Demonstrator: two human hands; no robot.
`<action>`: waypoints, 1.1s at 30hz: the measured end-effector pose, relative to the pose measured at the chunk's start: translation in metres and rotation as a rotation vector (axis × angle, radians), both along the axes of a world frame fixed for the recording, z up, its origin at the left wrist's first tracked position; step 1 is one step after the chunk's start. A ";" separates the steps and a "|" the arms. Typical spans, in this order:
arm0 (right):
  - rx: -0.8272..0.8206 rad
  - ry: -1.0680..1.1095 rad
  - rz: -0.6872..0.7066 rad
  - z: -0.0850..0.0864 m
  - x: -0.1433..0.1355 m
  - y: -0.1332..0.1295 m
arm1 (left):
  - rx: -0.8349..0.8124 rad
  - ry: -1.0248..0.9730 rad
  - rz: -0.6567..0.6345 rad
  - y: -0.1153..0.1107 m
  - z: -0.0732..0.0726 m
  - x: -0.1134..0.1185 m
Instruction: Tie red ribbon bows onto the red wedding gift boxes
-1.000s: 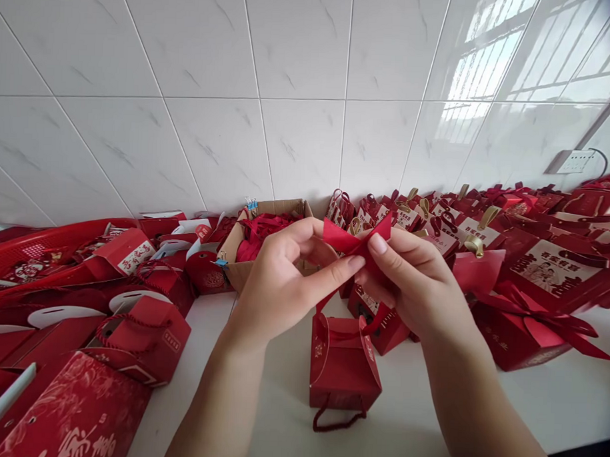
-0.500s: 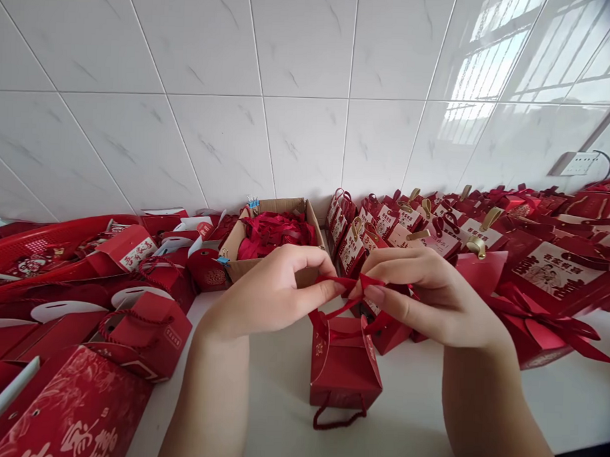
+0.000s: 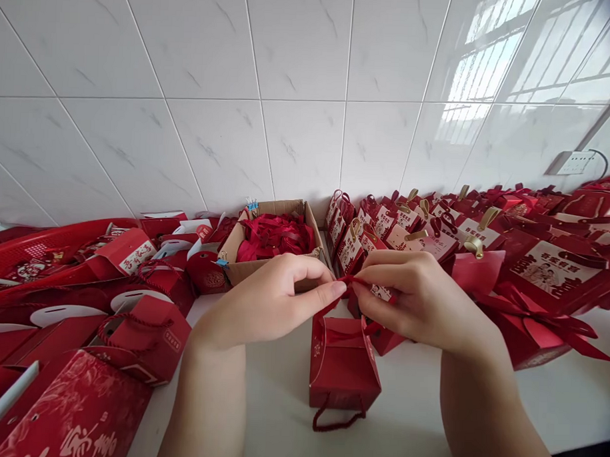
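Both left hand and right hand, nearly closed, pinched ribbon above the small box. Behind it, a carton held a ribbon heap; leftward, a basket held packets.

My left hand and right hand pinch a red ribbon — a red box sits below them on the worktop, a ribbon-filled carton beyond.

Tabletop: white and smooth through my camera.
Middle: I see one small red box standing on it, cord handle drooping at its near side.
Back: I find an open carton.
Left side: I view red boxes crowded together.
Right side: I make out a ribbon-tied box near rows of red packages, many bases hidden from me.
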State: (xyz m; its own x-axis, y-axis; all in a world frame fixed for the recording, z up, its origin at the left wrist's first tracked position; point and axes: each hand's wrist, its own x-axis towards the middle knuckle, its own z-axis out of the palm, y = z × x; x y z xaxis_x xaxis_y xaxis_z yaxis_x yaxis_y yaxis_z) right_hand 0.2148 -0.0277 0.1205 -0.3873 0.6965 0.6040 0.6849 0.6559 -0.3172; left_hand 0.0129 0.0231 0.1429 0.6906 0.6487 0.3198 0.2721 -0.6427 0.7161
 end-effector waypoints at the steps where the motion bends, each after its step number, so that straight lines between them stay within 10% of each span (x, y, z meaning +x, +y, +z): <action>1: 0.002 0.008 0.002 0.000 0.000 0.000 | 0.001 -0.005 -0.007 0.000 0.000 0.000; 10: -0.016 0.066 0.054 0.005 0.004 -0.001 | 0.122 0.150 -0.007 -0.004 0.004 -0.005; 19: 0.097 0.215 0.071 0.006 0.004 -0.001 | 0.400 0.216 0.257 -0.009 -0.006 -0.021; 33: -0.080 0.110 -0.200 0.005 0.014 -0.008 | 0.510 0.266 0.427 -0.016 -0.006 -0.050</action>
